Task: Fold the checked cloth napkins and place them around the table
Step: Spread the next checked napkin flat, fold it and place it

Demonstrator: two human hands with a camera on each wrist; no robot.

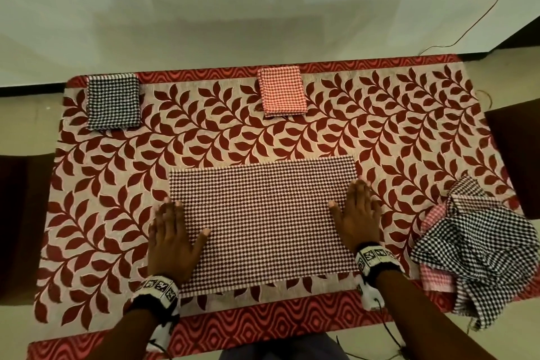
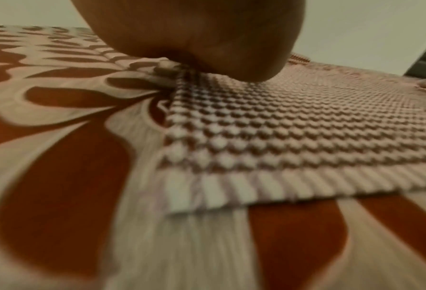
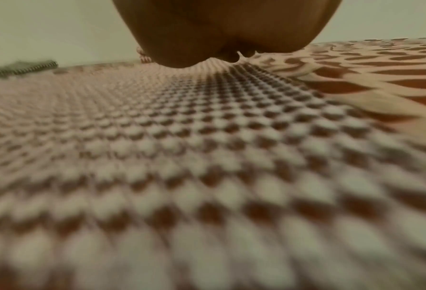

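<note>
Dark red checked napkin (image 1: 263, 222) lies flat on the near-centre of the table, a wide rectangle with its long axis running left to right. Its near edge carries a pale striped hem and sits just short of the tablecloth's (image 1: 394, 114) red wavy border; the far edge tilts slightly, higher on the right. The left wrist view shows more than one layer at the near-left corner (image 2: 182, 204).

Left hand (image 1: 172, 240) lies palm down across the napkin's left edge, fingers straight and spread, thumb out over the checks, the outer fingers on the leaf-print cloth. It grips nothing. Right hand (image 1: 358, 219) lies flat the same way over the right edge, fingers extended and pointing to the far side, thumb on the napkin. Nothing held there either. In the wrist views only the heels of the palms (image 2: 194, 37) (image 3: 227, 31) show, pressed down on the fabric.

Black checked folded napkin (image 1: 113, 101) sits at the far-left corner, squared to the table edge. Light red checked folded napkin (image 1: 282, 92) sits at the middle of the far edge, long axis running away from the person. The two are well apart.

Pile of unfolded napkins (image 1: 473, 248), black-checked over pink-checked, is heaped at the near-right edge and hangs partly off it, near the right wrist.

Bare tablecloth lies open between the flat napkin and the two folded ones, across the whole left side, and at the far-right corner.
</note>
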